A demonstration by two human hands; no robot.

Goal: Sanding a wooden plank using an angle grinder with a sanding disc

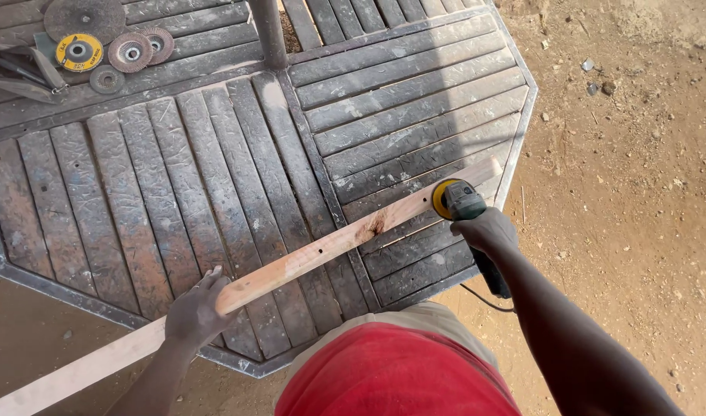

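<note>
Plank: near end cut off at frame edge, left hand clamped over it. Right hand wrapped round grinder, hiding handle; disc partly seen, touching plank.

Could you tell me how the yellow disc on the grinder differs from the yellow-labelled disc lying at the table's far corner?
The yellow disc is mounted on the angle grinder in the right hand, on edge against the wooden slat; the yellow-labelled disc lies flat and loose among grey discs. Both are round.
</note>
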